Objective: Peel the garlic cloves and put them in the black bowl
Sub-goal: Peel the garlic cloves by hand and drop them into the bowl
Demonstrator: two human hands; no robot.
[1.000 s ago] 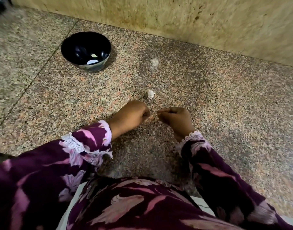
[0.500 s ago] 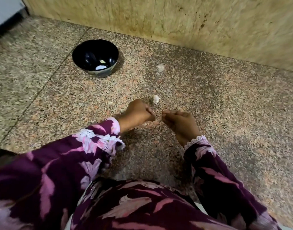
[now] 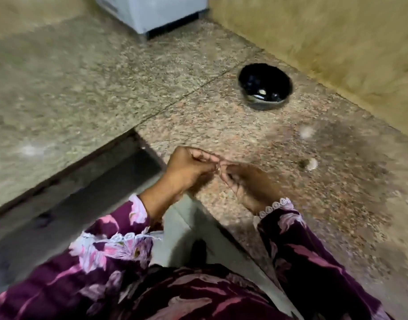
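Together, the fingertips of both hands meet over the near edge of the granite worktop [image 3: 337, 204], pinching a small pale garlic clove [image 3: 218, 169] between them; the picture is blurred with motion, so little of the clove shows. The left hand [image 3: 187, 168] has its fingers [image 3: 205, 158] curled tightly inward, thumb and forefinger closed on the clove from the left. The right hand [image 3: 249, 183] faces it, its fingers [image 3: 228, 179] bent and closed on the same clove from the right. Both wrists come out of purple floral sleeves with white lace cuffs. Beyond the right hand, well apart from it, a second pale clove [image 3: 312, 163] lies on the worktop, and farther back a small whitish scrap [image 3: 305, 132] rests on the stone. The black bowl [image 3: 247, 87] stands near the back wall [image 3: 337, 42], away from the hands, with one small pale piece [image 3: 262, 91] lying inside it. A grey-white appliance [image 3: 152, 12] stands at the far corner. To the left, the worktop edge drops to a darker gap.
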